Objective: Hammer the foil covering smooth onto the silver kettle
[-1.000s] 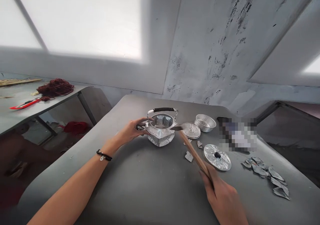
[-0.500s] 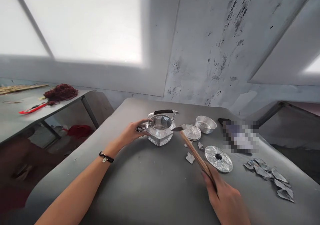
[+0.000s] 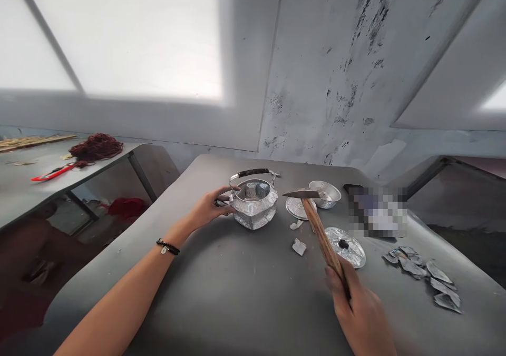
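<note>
"Silver metal under the left hand (image 3: 209, 207): are its fingers closed on it?"

"They hold the left side of the kettle (image 3: 255, 217), one up by the rim and others lower. A dark part shows between them, too hidden to name."

"And the right hand (image 3: 358, 299)?"

"Clamped around the wooden handle of the hammer (image 3: 321, 237). The head hangs just right of the kettle, apart from it."

"Which step would that be?"

"Working the kettle's wall, by the look of it: one hand steadies, the other is poised. A stroke from there would call for a firm left grip and a short swing leftward, the left fingers kept out of its line."

"Where does the kettle stand?"

"Upright and open-topped on the table (image 3: 245, 293), towards the far edge and well in from the right one."

"What crowds the swing?"

"Behind the hammer head, on the far side, sit a flat metal disc (image 3: 297, 209) and a perforated bowl (image 3: 331, 197). The knobbed lid (image 3: 356, 251) lies close to the handle, and metal shards (image 3: 441, 286) lie by the right edge. Open room runs from the kettle towards the near edge, between the forearms."
</note>
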Tool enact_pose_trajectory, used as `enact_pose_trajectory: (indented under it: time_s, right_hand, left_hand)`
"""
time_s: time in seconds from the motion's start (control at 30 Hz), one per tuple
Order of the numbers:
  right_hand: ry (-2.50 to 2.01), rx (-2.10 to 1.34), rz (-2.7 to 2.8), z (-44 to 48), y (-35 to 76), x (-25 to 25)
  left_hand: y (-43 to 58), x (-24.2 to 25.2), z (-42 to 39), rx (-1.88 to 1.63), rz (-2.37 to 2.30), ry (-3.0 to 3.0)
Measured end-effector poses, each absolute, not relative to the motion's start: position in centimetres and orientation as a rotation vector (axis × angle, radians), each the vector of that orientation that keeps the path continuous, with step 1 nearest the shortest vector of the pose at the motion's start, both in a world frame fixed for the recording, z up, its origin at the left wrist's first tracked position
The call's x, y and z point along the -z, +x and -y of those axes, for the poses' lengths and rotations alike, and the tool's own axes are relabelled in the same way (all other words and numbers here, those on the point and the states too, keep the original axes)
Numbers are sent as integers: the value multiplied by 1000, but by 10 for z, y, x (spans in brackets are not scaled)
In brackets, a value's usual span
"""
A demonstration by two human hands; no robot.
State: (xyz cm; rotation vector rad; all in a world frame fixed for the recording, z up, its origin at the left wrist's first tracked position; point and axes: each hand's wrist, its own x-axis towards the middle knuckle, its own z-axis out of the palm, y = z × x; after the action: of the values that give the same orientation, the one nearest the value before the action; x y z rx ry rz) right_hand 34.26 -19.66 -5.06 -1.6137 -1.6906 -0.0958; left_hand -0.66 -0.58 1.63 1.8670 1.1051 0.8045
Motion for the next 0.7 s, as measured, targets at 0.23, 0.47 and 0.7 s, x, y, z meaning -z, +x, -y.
enact_pose_trajectory:
  time_s: [0.23,0.47,0.7]
  right_hand:
    - [-1597,206,1739,203,340,48]
    - [-1632,123,1711,202,340,48]
    - [-1681,-242,1388,214,345,51]
  left_hand:
    - [-5,-13,5,-815,-1059,1837]
    - [-5,-13,5,-821,-1018,1774]
    - [0,-11,9,-830,-996,1762]
